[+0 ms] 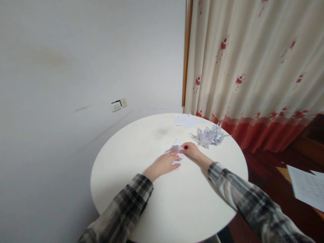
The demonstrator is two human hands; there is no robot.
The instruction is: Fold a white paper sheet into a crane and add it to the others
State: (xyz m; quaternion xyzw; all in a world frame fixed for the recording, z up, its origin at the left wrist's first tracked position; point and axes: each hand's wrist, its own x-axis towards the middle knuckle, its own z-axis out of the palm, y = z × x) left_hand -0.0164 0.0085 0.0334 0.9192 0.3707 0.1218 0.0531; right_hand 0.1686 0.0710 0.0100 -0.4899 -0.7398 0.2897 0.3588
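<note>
A folded white paper [173, 148] lies near the middle of the round white desk [121, 162], under and between the two hands. It has a pointed corner at the far end, and a narrow tip shows also at the near end. One flap seems to be raised a little at its middle, but the exact folds are too small to tell.

The left hand [165, 163] rests on the paper from the left side, palm down, with its thumb spread apart from the fingers. The right hand [191, 149] comes from the other side and pinches the right edge of the paper between thumb and forefinger. Both arms wear plaid sleeves [135, 192] in black, grey and white.

Beyond the right hand, well apart from the folded paper, stands a cluster of pointed paper figures [210, 135], close together. Behind them, near the far edge of the desk, some white sheets [186, 121] lie flat.

Further out, a pale wall [76, 60] with a socket [116, 106] is on the left. On the right hangs a cream curtain [240, 60] with red flowers, above a dark reddish floor [258, 168].
</note>
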